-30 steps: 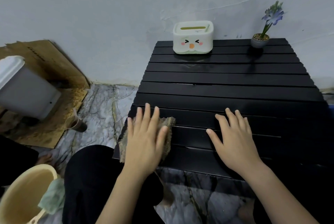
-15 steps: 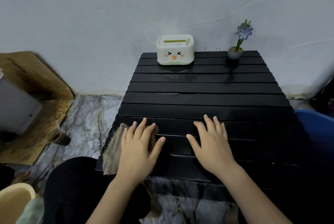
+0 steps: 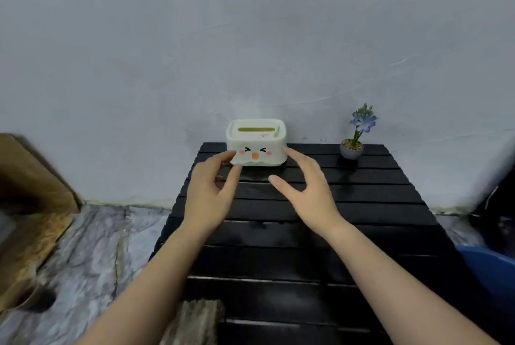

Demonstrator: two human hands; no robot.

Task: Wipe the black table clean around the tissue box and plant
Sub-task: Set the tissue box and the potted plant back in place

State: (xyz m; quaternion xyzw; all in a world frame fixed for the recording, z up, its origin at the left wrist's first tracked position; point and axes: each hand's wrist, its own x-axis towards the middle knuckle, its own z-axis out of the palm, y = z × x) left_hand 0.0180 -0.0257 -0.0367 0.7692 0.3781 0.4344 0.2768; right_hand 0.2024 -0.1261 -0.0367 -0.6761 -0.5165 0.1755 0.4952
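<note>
A white tissue box [image 3: 257, 141] with a cartoon face stands at the back edge of the black slatted table [image 3: 362, 205], against the wall. A small potted plant [image 3: 352, 146] with a blue flower stands to its right. My left hand [image 3: 211, 188] is open just left of the box, fingertips at its lower left corner. My right hand [image 3: 303, 188] is open just right of the box, fingertips near its right side. Neither hand holds anything. The brownish cloth [image 3: 195, 319] lies at the table's near left edge, under my left forearm.
The wall runs directly behind the table. Brown cardboard [image 3: 30, 185] leans at the left on the marble floor [image 3: 92, 247]. A blue tub [image 3: 490, 269] sits at the table's right side. A dark shape stands at the far right.
My left hand has let go of the cloth, which stays at the near edge. Both hands have moved forward to either side of the tissue box. The view has tilted up.
</note>
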